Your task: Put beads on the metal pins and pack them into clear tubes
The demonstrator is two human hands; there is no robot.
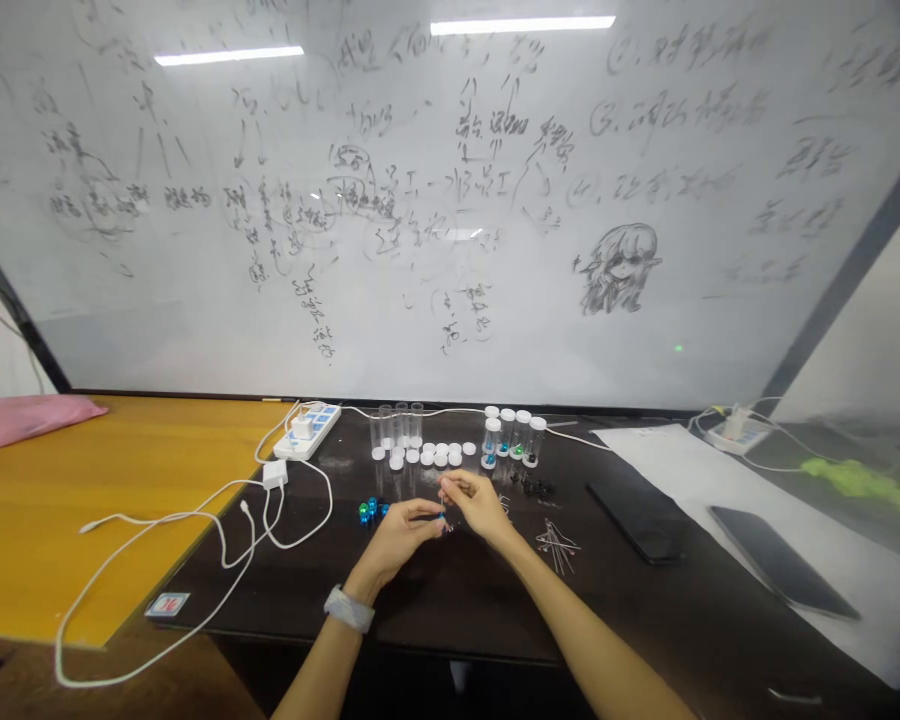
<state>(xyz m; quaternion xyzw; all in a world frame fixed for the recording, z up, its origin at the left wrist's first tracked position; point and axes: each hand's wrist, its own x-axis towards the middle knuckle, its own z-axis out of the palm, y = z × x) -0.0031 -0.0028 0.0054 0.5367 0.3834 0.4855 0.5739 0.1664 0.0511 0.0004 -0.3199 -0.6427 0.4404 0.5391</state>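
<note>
Pinching a tiny pin [442, 492] in the right hand [480, 505], fingertips clenched; left hand [396, 538] has its fingers closed on a blue bead [442, 516] right beside it; dark table [450, 620] below, whiteboard [450, 200] behind.

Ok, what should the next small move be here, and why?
Probably bring the small blue bead at the left hand's fingertips onto the thin pin pinched by the right hand: the two hands' fingertips nearly meet there, so only a slight shift seems needed.

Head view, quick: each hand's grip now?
Left hand: pinched at a small blue bead, hold unclear.
Right hand: pinched, what it holds cannot be told.
</note>
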